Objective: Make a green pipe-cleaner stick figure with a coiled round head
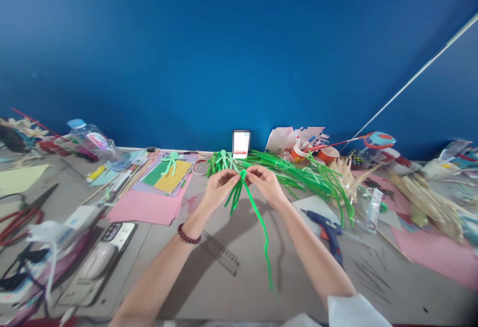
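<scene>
Both my hands meet above the middle of the grey table [224, 287], pinching a bundle of green pipe cleaners [239, 190]. My left hand [218, 185], with a dark red bead bracelet at the wrist, grips the bundle from the left. My right hand [265, 180] pinches it from the right. Short green ends hang below my left fingers, and one long green stem [265, 237] trails down toward me. Just beyond my hands lie finished green pipe-cleaner figures [223, 160].
A pile of green pipe cleaners [309, 175] spreads to the right, a blue glue gun [326, 227] beside my right forearm. A clear ruler [220, 252] lies under my left arm. Pink and coloured paper [153, 202], red scissors [22, 215], a phone [115, 232] and a plastic bottle [93, 140] lie left.
</scene>
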